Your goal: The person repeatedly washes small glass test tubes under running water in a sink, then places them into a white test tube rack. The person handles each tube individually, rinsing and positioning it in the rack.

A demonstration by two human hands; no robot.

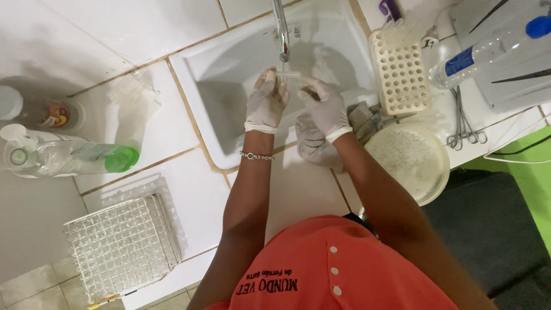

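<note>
Over a white sink (229, 69), under the tap (281, 28), both gloved hands, left hand (265, 102) and right hand (326, 106), grip closed around a small clear tube (290, 74) held end to end; likely light, wet, slippery, breakable.

There is one view only, from a camera on the person's head, looking almost straight down over the orange shirt and both forearms. The hands (295, 103) sit near the upper middle, fairly close, with the sink (229, 74) beyond them and tiled bench (172, 126) either side.
</note>
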